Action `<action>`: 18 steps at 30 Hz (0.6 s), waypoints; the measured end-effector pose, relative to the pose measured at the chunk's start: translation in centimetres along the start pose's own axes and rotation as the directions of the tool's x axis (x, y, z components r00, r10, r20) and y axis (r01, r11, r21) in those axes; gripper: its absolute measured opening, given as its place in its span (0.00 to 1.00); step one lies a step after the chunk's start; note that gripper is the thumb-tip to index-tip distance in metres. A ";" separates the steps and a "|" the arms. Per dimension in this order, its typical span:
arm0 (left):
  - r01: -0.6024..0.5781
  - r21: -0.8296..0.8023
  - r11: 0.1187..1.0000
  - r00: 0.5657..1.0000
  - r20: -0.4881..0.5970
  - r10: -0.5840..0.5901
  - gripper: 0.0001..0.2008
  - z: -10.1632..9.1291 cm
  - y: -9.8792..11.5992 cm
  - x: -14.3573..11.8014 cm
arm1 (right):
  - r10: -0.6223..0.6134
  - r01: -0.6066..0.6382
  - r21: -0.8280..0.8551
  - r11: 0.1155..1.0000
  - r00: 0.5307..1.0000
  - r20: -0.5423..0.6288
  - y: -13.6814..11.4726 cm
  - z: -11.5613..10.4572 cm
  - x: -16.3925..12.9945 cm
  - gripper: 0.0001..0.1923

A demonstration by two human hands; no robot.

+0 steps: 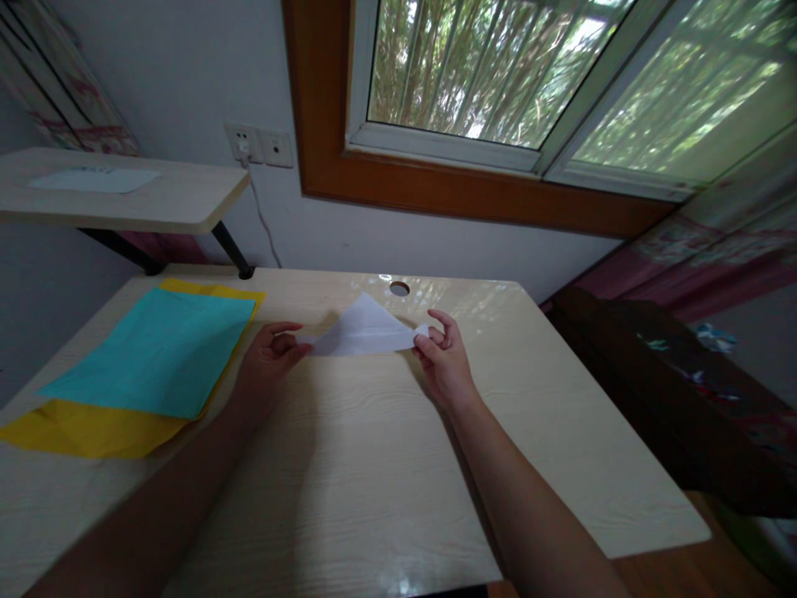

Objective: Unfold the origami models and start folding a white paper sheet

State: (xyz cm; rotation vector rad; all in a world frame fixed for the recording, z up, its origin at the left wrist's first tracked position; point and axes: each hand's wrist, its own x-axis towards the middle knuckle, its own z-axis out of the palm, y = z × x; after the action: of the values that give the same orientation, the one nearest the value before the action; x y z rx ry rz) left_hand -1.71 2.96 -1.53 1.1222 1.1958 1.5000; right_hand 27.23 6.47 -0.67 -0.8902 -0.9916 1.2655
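A folded white sheet of paper (pixel 364 330), triangular with a strip along its lower edge, is stretched between my two hands over the desk. My left hand (pixel 269 359) pinches its left corner between thumb and fingers. At the opposite corner, my right hand (pixel 443 353) grips the paper with thumb against the curled fingers, the index finger raised. The paper's peak points away from me, toward the wall. Both hands cast shadows on the desktop.
Turquoise paper (pixel 158 353) lies on yellow paper (pixel 100 430) at the left of the wooden desk (pixel 386 482). A raised shelf (pixel 193 199) holding a white sheet (pixel 93 179) stands at the back left. A cable hole (pixel 399 288) is near the back edge.
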 end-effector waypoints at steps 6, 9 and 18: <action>0.013 -0.118 0.993 1.000 0.023 -0.011 0.25 -0.1 0.1 0.0 | 0.056 -0.060 0.059 0.996 0.996 0.065 0.0 -0.3 0.0 0.26; 0.048 -0.200 0.979 0.998 0.043 -0.040 0.29 0.1 0.5 0.0 | 0.078 -0.082 0.050 0.995 0.994 0.070 -0.1 -0.2 0.0 0.23; 0.126 -0.321 0.939 0.991 0.090 -0.102 0.30 -0.1 0.8 0.1 | 0.084 -0.089 0.078 0.993 0.995 0.061 -0.3 0.1 -0.2 0.18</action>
State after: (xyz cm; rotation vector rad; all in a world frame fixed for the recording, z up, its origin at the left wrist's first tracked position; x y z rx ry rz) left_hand -1.87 2.96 -0.75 0.8614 0.9052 1.4894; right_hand 27.25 6.26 -0.42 -0.8451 -0.9489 1.4020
